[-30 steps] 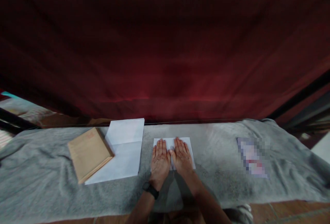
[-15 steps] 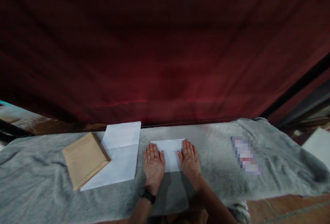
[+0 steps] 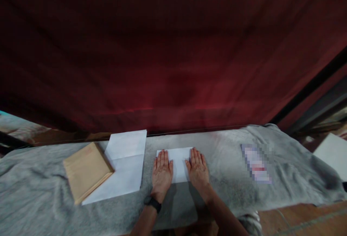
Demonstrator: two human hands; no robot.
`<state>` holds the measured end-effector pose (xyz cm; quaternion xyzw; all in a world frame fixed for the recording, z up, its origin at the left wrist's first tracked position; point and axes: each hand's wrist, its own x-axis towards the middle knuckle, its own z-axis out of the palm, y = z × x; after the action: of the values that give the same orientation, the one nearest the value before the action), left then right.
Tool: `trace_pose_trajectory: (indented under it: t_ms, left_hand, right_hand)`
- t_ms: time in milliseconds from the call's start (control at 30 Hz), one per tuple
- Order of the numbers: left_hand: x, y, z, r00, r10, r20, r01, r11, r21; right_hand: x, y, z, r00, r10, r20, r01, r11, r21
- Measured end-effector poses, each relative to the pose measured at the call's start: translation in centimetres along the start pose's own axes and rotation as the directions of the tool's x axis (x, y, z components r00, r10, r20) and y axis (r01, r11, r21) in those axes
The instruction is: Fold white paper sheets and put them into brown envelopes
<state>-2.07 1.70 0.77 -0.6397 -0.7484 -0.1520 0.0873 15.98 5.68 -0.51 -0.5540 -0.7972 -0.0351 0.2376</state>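
A small folded white paper lies on a grey cloth-covered table. My left hand, with a black watch on the wrist, lies flat on the paper's left edge, fingers stretched out. My right hand lies flat on the paper's right edge, fingers also stretched out. Neither hand grips anything; both press down on the sheet.
To the left lie a larger creased white sheet and a tan envelope overlapping it. A blurred printed card rests to the right. A dark red curtain hangs behind the table. Reddish floor shows at bottom right.
My two hands, side by side on the middle of the paper a second ago, have slid apart to its left and right edges. The view has shifted slightly.
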Motion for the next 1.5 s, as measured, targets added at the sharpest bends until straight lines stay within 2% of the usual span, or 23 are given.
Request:
trace_pose_trajectory:
  t_ms: [167,300,400,567,667,767,867,967,1100,1200,1300,1400,1500]
  left_hand:
    - [-0.1,-0.2,-0.7,1.0,0.016,-0.001,-0.016,0.999,0.038]
    - [-0.2,-0.3,-0.8,0.999,0.05,0.017,-0.051,0.998,0.049]
    - [-0.3,-0.6,-0.7,0.997,0.068,0.02,-0.069,0.996,0.053]
    - [-0.2,-0.7,-0.6,0.993,0.116,-0.027,-0.115,0.993,0.037]
    - [-0.2,-0.7,-0.9,0.988,0.151,-0.026,-0.15,0.988,0.025]
    - [-0.3,-0.7,-1.2,0.985,0.172,-0.021,-0.171,0.985,0.012]
    - [-0.4,-0.7,-1.2,0.983,0.18,-0.038,-0.18,0.984,-0.006]
    - [-0.4,-0.7,-1.1,0.982,0.177,-0.059,-0.178,0.984,-0.009]
    - [-0.3,-0.5,-1.7,0.985,0.162,-0.06,-0.161,0.987,0.019]
    - [-0.2,-0.1,-2.6,0.991,0.126,-0.044,-0.125,0.992,0.007]
    - [0.0,0.4,-3.2,0.997,0.038,-0.074,-0.039,0.999,-0.015]
    - [-0.1,0.5,-2.8,0.993,-0.055,-0.105,0.054,0.998,-0.011]
    - [-0.7,-0.2,-1.8,0.989,-0.121,-0.088,0.122,0.992,0.006]
  right_hand:
    - [1.4,-3.1,-0.1,0.995,0.09,-0.039,-0.085,0.991,0.106]
    - [2.1,-6.8,0.5,0.997,-0.044,0.058,0.028,0.967,0.252]
    - [1.9,-7.9,1.7,0.997,-0.073,0.035,0.061,0.964,0.258]
    - [1.4,-6.4,3.2,0.991,-0.064,-0.115,0.088,0.971,0.224]
    - [1.3,-5.0,3.2,0.989,-0.049,-0.142,0.076,0.979,0.19]
    - [1.2,-3.7,2.5,0.994,-0.029,-0.109,0.044,0.99,0.136]
    - [1.1,-2.5,1.2,1.0,0.011,-0.02,-0.009,0.995,0.1]
    - [1.0,-1.3,-0.3,0.997,0.06,0.058,-0.066,0.992,0.106]
    - [0.8,-0.3,-1.7,0.991,0.088,0.098,-0.1,0.988,0.119]
    - [0.7,-0.2,-2.1,0.992,0.086,0.09,-0.097,0.987,0.124]
    - [0.7,-0.3,-2.2,0.993,0.091,0.081,-0.101,0.987,0.129]
    - [0.7,-0.3,-2.1,0.992,0.096,0.081,-0.106,0.986,0.132]
    - [0.7,-0.1,-1.8,0.994,0.088,0.072,-0.097,0.987,0.13]
